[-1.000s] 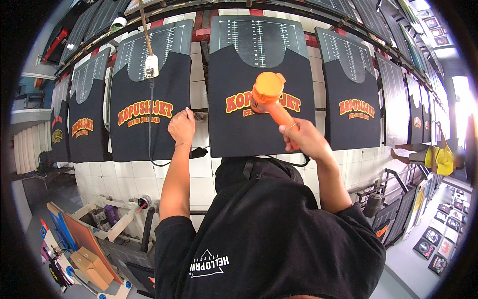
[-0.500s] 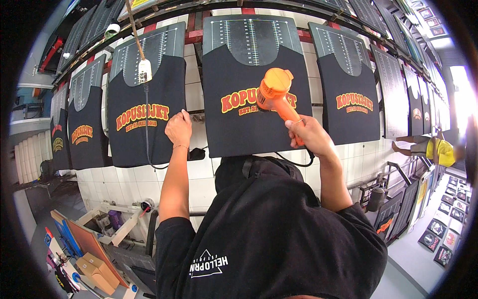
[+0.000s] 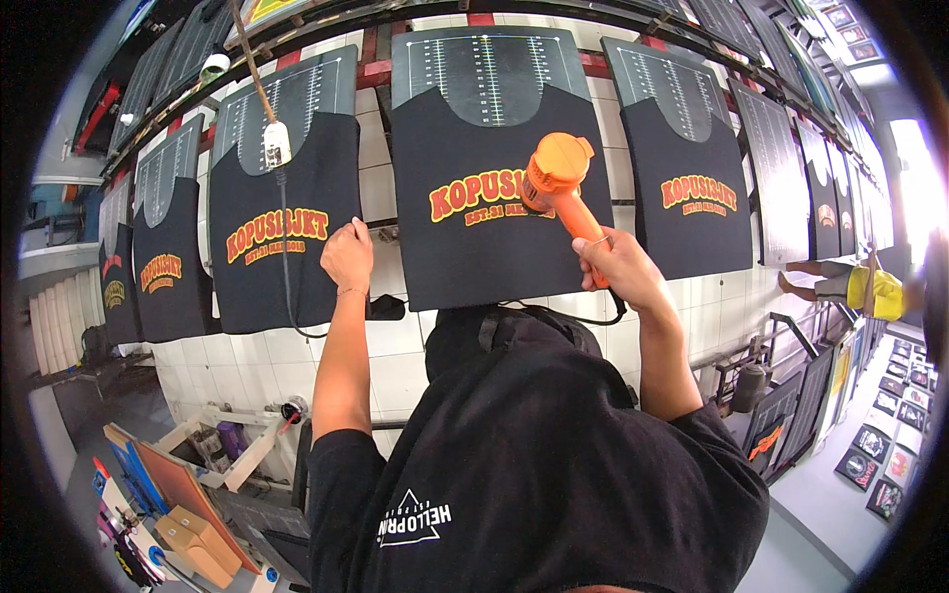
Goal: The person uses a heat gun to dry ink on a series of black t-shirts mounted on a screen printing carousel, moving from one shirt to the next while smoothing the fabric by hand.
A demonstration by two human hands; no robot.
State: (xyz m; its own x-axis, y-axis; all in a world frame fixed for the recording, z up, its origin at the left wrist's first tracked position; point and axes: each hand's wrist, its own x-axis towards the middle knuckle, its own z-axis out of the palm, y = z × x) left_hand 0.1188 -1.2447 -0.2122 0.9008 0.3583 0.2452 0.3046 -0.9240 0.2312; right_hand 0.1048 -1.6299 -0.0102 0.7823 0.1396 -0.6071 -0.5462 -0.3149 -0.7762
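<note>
Head view: an orange heat gun is gripped in the right hand over the middle shirt; the left hand rests loosely curled on the next shirt. Drying seems mid-row.

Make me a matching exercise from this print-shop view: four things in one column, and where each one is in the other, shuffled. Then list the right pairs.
Things:
1. orange heat gun
2. left hand
3. white plug block
4. cardboard boxes

Places:
A. hanging on a cord over the left shirt
B. held in the right hand, over the middle shirt's print
C. on the floor, lower left
D. at the left shirt's right edge

Pairs: 1-B, 2-D, 3-A, 4-C
</note>
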